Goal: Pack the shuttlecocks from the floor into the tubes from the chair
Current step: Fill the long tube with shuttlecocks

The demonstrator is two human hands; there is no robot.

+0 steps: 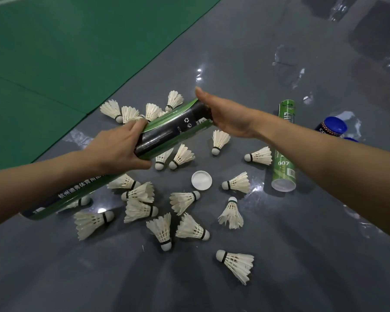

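The person holds a green and black tube (167,131) up over the floor, its long axis running from lower left, near the body, up to the right. The left hand (119,147) is wrapped around the middle of it, fingers curled over the top and thumb beneath. The right hand (225,115) sits at the far end, palm pressed over the mouth with the thumb standing up; whether it is capping the tube or pushing something in, I cannot tell, since the palm hides the opening. The shuttlecocks (185,200) lie scattered directly below and all around, white feathers pointing every way, none in either hand. The right hand is the freer one and nearer those on the right, so I judge it would be the one to drop down for the next shuttlecock. A white cap (201,180) lies among them, a second green tube (283,149) rests on the floor to the right, and a blue-capped tube (332,127) sits beyond it. The floor (302,255) is glossy grey, throwing back the ceiling lights, and a green court mat (77,52) stretches off to the left.
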